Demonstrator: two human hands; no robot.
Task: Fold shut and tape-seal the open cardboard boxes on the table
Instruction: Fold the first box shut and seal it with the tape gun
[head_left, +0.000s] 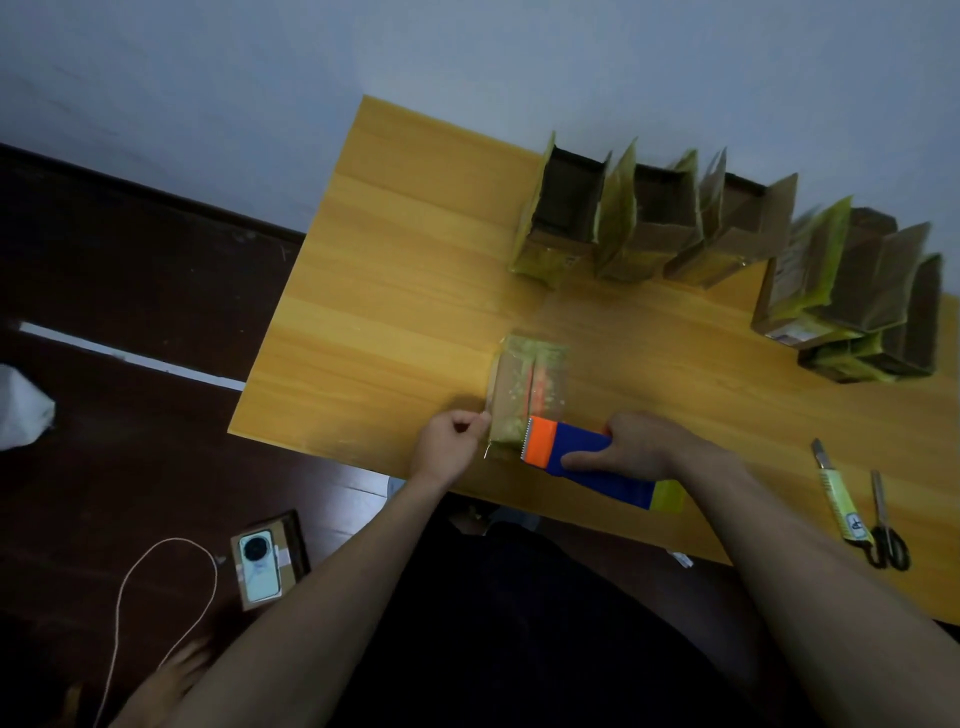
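Two bare hands working at the near edge of the yellow wooden counter. Left hand curling its fingers and pinching the left edge of the small closed cardboard box wrapped in greenish tape, thumb and forefinger meeting at the box's near-left corner. Right hand gripping the blue and orange tape dispenser, fingers wrapping round the blue body, thumb lying along its near side. Orange toothed end of the dispenser resting on the near end of the box top, pointing left. Yellowish roll end showing at the dispenser's rear, just past the right wrist. Box sitting near the counter's front edge, well apart from the others, flaps folded flat with an orange streak showing along the centre seam.

Standing in a row along the far side, against the pale wall: three open brown cardboard boxes with upright yellow-green flaps, touching one another. Grouping at the far right: more open cardboard boxes of the same kind, blurred. Lying near the right front edge: yellow-handled utility knife and, just beside it, black-handled scissors. Resting on the dark floor at lower left: white smartphone on a small box, beside a looping pale cord.
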